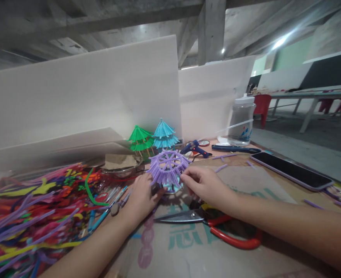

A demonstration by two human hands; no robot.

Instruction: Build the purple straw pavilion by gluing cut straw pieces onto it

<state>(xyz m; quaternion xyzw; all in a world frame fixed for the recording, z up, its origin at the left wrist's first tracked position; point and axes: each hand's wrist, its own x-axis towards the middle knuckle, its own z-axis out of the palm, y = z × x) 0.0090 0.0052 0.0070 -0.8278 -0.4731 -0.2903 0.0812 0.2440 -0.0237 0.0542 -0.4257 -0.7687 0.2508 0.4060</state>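
Observation:
A small purple pavilion-like model (169,168) made of pipe cleaners stands in the middle, its strips fanning down like a roof from a spoked ring. My left hand (143,196) closes on its lower left side, thumb and fingers around the base. On the right edge, my right hand (203,184) pinches with thumb and forefinger at a strip; the fingertips partly hide what they grip. Large scissors (184,217) with red handles lie half open below both hands. Behind the model stand a green tiered-roof model (140,135) and a blue one (164,133).
Loose coloured pipe cleaners (37,216) heap up at the left. A glue gun (195,148), a utility knife (235,149), a phone (290,170) and a plastic bottle (241,121) lie or stand at the right. White boards (86,100) wall off the back.

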